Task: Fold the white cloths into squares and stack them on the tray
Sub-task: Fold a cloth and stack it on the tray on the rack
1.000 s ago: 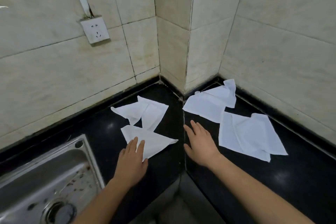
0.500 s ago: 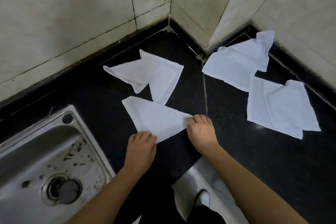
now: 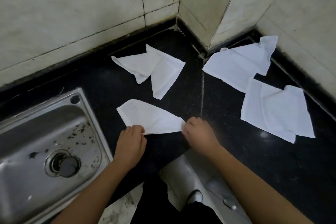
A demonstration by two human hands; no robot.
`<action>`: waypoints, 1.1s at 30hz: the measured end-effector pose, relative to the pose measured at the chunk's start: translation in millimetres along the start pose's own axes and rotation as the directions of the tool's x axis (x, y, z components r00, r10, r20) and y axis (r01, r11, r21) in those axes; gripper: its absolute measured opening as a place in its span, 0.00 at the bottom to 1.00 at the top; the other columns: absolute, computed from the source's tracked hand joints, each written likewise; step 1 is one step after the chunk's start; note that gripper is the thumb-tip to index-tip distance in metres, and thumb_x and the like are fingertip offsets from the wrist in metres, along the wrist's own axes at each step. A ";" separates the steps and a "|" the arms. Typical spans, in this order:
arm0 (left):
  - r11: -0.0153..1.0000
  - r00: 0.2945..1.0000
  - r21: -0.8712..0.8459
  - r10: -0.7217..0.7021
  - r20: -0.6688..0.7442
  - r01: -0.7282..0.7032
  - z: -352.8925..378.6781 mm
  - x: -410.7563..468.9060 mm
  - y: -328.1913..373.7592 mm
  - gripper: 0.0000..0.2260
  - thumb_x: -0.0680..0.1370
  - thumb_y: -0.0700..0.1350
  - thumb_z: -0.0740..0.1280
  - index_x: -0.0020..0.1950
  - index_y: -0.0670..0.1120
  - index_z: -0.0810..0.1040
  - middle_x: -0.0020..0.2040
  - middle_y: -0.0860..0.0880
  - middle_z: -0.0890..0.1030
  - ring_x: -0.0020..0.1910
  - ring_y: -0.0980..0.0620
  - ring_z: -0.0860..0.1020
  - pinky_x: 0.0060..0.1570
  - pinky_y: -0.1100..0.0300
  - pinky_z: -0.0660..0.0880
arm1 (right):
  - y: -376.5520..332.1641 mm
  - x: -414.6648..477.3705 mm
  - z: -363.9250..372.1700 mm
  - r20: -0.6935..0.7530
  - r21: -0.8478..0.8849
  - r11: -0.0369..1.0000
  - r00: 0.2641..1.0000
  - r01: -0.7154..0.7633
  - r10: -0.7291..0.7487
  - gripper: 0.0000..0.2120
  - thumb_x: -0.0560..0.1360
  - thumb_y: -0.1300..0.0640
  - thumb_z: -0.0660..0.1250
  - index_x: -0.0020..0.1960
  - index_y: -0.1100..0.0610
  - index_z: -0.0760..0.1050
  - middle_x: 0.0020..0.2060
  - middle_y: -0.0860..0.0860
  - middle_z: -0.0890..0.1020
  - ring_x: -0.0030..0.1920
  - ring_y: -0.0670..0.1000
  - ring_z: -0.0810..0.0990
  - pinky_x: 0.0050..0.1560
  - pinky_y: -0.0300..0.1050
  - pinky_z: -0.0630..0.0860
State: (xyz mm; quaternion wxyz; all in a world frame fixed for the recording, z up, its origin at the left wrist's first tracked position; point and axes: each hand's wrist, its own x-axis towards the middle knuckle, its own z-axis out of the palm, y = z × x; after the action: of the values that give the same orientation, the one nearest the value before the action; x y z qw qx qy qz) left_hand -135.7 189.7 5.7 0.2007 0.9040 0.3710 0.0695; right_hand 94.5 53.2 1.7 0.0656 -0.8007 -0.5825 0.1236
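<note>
Head: left hand point(image 3: 131, 142), right hand point(image 3: 199, 132), fists on cloth point(image 3: 151, 118)

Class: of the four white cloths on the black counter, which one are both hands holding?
The nearest white cloth, beside the steel sink: left hand and right hand pinch its ends.

"What was the room like?"

"Cream tiled walls point(image 3: 72, 14), grimy along the grout, met in a jutting corner above a glossy black countertop point(image 3: 254, 165)."

"And on the left?"

"A stainless steel sink point(image 3: 45, 114) sat in it, with debris speckled around the drain point(image 3: 65, 164). Pale floor point(image 3: 181, 172) showed below."
</note>
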 end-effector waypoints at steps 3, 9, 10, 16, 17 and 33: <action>0.993 0.998 -0.109 -0.055 -0.041 0.050 -27.6 7.6 25.4 0.13 0.75 0.49 0.53 0.50 0.45 0.72 0.42 0.48 0.76 0.40 0.47 0.74 0.40 0.51 0.72 | 1.9 -6.1 -44.6 -0.055 0.287 0.957 0.997 -0.042 0.060 0.07 0.81 0.51 0.61 0.49 0.53 0.74 0.44 0.49 0.77 0.44 0.51 0.75 0.49 0.48 0.73; 0.964 0.982 -0.260 0.005 -0.190 -0.055 -84.1 32.9 83.4 0.07 0.74 0.47 0.62 0.51 0.51 0.68 0.43 0.52 0.74 0.40 0.54 0.72 0.38 0.60 0.68 | 16.7 -12.0 -125.6 -0.226 0.494 0.869 0.964 -0.011 0.140 0.09 0.84 0.46 0.55 0.59 0.48 0.68 0.46 0.47 0.80 0.43 0.47 0.79 0.45 0.46 0.75; 0.966 0.979 -0.254 0.002 -0.204 -0.055 -88.7 37.8 88.6 0.07 0.75 0.45 0.64 0.50 0.51 0.69 0.43 0.52 0.74 0.40 0.54 0.72 0.38 0.60 0.68 | 21.8 -12.6 -133.2 -0.263 0.460 0.888 0.957 0.013 0.122 0.13 0.84 0.46 0.55 0.64 0.50 0.69 0.52 0.48 0.80 0.49 0.48 0.80 0.50 0.46 0.76; 0.978 0.970 -0.198 0.017 -0.242 -0.066 -104.4 69.1 111.2 0.05 0.74 0.40 0.69 0.46 0.50 0.78 0.44 0.56 0.77 0.44 0.55 0.72 0.40 0.62 0.68 | 66.8 -20.4 -168.2 -0.385 0.184 0.977 0.923 0.105 -0.027 0.12 0.82 0.49 0.62 0.58 0.53 0.81 0.47 0.50 0.79 0.48 0.51 0.81 0.46 0.47 0.78; 0.977 0.968 -0.200 0.024 -0.248 -0.076 -109.1 75.1 115.6 0.05 0.74 0.39 0.70 0.46 0.50 0.79 0.45 0.56 0.78 0.45 0.55 0.73 0.42 0.60 0.70 | 72.7 -19.8 -174.8 -0.417 0.150 0.984 0.909 0.093 -0.022 0.11 0.81 0.50 0.64 0.56 0.53 0.82 0.46 0.50 0.80 0.48 0.52 0.81 0.43 0.47 0.78; 0.962 0.962 -0.015 0.272 -0.014 -0.273 -28.6 7.9 71.3 0.09 0.68 0.40 0.78 0.46 0.49 0.87 0.51 0.49 0.84 0.50 0.47 0.81 0.46 0.54 0.80 | 63.3 -91.2 -63.8 -0.214 0.106 0.990 0.975 0.089 -0.065 0.08 0.77 0.59 0.68 0.54 0.53 0.82 0.50 0.50 0.81 0.49 0.54 0.80 0.44 0.49 0.80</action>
State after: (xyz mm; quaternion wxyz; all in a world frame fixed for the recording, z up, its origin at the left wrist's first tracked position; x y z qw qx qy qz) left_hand -92.1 158.2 61.1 0.1944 0.9444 0.2437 0.1049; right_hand 143.5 -50.6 58.3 0.1774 -0.7809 -0.5949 0.0692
